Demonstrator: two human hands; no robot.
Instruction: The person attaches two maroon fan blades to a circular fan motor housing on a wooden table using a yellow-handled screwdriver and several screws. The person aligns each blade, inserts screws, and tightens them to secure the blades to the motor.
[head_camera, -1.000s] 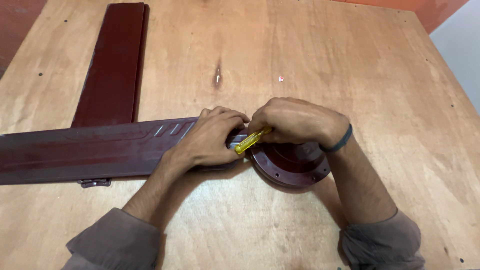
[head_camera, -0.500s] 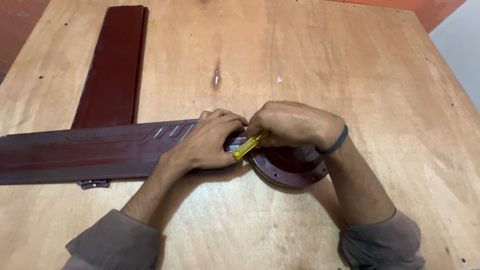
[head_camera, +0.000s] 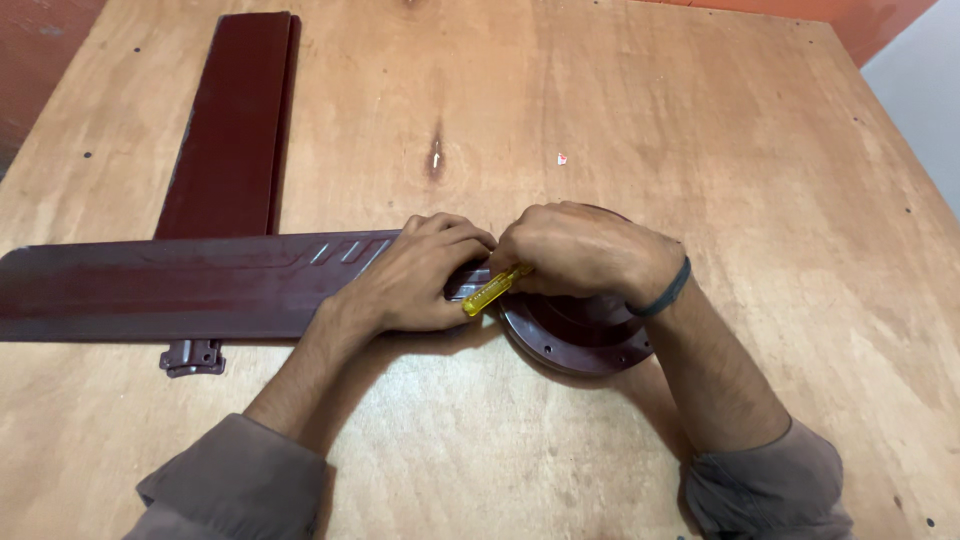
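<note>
Both hands meet at the hub (head_camera: 585, 335); right grip (head_camera: 580, 255) holds the yellow screwdriver (head_camera: 495, 290).

left hand (head_camera: 415, 285): palm down, fingers (head_camera: 455, 232) curled forward, forearm running in from lower left, sleeve at the elbow. right hand (head_camera: 580, 250): knuckles up, fingers closed tight, dark band on the wrist, forearm angled in from lower right. both hands touching.

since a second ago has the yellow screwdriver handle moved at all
No. The yellow screwdriver handle sits in the same spot below the dark knot in the wooden table, between the same hands.
</note>
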